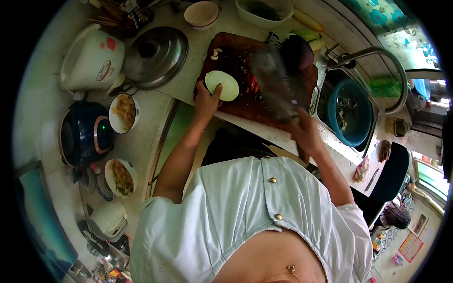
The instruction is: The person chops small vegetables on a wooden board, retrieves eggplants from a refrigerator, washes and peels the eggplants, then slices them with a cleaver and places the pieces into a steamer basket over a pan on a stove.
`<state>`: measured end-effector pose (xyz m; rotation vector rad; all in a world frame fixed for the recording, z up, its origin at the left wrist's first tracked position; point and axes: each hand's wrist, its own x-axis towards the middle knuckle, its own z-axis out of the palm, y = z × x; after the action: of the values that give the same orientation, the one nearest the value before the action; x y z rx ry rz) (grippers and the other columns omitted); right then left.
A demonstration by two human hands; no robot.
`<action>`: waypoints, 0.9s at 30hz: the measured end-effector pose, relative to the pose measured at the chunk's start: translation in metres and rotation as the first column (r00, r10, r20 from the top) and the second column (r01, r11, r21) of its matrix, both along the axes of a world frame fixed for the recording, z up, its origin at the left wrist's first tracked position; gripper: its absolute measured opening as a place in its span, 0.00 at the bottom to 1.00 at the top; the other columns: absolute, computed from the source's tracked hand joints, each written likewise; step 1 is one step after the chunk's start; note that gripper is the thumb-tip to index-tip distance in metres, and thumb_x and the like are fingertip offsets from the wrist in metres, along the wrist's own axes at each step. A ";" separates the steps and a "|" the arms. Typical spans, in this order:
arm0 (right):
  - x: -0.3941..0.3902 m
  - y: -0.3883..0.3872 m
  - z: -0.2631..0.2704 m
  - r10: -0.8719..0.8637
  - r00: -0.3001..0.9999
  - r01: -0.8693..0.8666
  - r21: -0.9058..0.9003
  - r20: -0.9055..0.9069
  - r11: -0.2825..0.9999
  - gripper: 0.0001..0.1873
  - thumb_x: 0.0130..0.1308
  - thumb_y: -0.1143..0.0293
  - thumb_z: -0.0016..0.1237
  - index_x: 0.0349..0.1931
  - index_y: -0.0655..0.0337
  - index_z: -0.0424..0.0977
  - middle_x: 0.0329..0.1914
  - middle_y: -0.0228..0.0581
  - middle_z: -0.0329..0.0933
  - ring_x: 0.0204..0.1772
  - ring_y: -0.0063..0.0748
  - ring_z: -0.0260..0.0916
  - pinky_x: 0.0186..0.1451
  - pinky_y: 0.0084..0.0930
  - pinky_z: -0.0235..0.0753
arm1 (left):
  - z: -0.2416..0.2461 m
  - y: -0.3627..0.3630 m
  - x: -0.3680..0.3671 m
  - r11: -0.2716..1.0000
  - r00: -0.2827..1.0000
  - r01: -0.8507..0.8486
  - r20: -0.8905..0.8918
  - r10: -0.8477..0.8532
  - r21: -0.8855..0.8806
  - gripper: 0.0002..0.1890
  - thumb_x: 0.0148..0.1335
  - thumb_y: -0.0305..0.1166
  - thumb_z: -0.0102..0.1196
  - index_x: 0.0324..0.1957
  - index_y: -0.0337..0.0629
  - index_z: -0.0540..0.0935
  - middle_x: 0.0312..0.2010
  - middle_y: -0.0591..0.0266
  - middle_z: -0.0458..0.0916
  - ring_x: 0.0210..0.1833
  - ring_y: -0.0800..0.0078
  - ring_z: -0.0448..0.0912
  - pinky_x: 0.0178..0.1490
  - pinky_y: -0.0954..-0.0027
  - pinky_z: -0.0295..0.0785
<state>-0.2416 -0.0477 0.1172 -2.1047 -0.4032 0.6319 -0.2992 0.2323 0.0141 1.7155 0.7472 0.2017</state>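
Note:
My left hand (208, 99) grips a pale green, flat-faced piece of vegetable (222, 86) at the left edge of a brown wooden cutting board (230, 109). In my right hand (307, 132) is a cleaver (274, 78), its broad blade blurred over the board and its handle pointing toward me. Chopped red chili (252, 84) lies between the pale piece and the blade. Some garlic cloves (215, 54) rest near the board's far left corner. A round dark purple vegetable (298, 52) sits at the far right part of the board, partly behind the blade.
Right of the board is a sink with a blue basin (331, 109) under a curved faucet (389, 49). A metal lid (155, 58), a rice cooker (93, 60) and bowls of food (124, 113) stand left. Beyond the board are a white basin (262, 23) and stacked bowls (201, 16).

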 end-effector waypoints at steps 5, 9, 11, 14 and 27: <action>-0.014 0.066 0.006 0.333 0.878 -0.271 -0.217 0.344 0.938 0.10 0.55 0.70 0.45 0.36 0.64 0.65 0.22 0.52 0.72 0.29 0.55 0.70 0.30 0.46 0.68 | 0.007 0.003 -0.004 0.997 0.998 0.064 -0.005 -0.063 0.034 0.28 0.61 0.37 0.50 0.58 0.39 0.54 0.35 0.51 0.75 0.21 0.70 0.76 0.21 0.71 0.72; -0.016 0.077 0.001 0.418 0.811 -0.314 -0.298 0.410 0.901 0.09 0.54 0.69 0.46 0.31 0.63 0.63 0.22 0.51 0.72 0.28 0.53 0.71 0.30 0.45 0.70 | 0.010 0.004 -0.006 0.993 0.996 0.089 0.015 -0.090 0.084 0.27 0.62 0.36 0.48 0.59 0.45 0.54 0.34 0.50 0.76 0.18 0.68 0.75 0.23 0.68 0.71; -0.016 0.080 0.000 0.452 0.805 -0.310 -0.377 0.385 0.873 0.09 0.54 0.69 0.46 0.30 0.63 0.63 0.22 0.50 0.73 0.27 0.52 0.72 0.30 0.45 0.71 | 0.011 0.002 -0.006 0.991 0.995 0.095 0.016 -0.097 0.097 0.26 0.62 0.36 0.47 0.59 0.45 0.53 0.34 0.48 0.76 0.19 0.66 0.76 0.24 0.66 0.71; -0.022 0.097 -0.003 0.482 0.818 -0.293 -0.492 0.315 0.819 0.08 0.55 0.69 0.45 0.30 0.64 0.64 0.22 0.50 0.74 0.28 0.51 0.74 0.30 0.44 0.72 | -0.001 0.003 -0.004 0.980 0.997 0.080 0.006 -0.082 0.180 0.26 0.63 0.36 0.46 0.59 0.43 0.53 0.35 0.46 0.76 0.20 0.61 0.76 0.25 0.63 0.71; 0.010 0.104 -0.041 0.331 0.893 -0.254 -0.267 0.305 0.930 0.08 0.57 0.68 0.42 0.31 0.64 0.66 0.21 0.55 0.72 0.27 0.57 0.71 0.31 0.48 0.70 | -0.012 0.008 -0.019 0.891 0.984 0.041 0.136 -0.115 0.452 0.29 0.64 0.36 0.43 0.62 0.37 0.49 0.37 0.36 0.76 0.37 0.40 0.75 0.38 0.52 0.70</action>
<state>-0.2318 0.0567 0.0767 -2.3982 -0.9016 0.4916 -0.3184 0.2400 0.0018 2.1337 0.5344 0.4809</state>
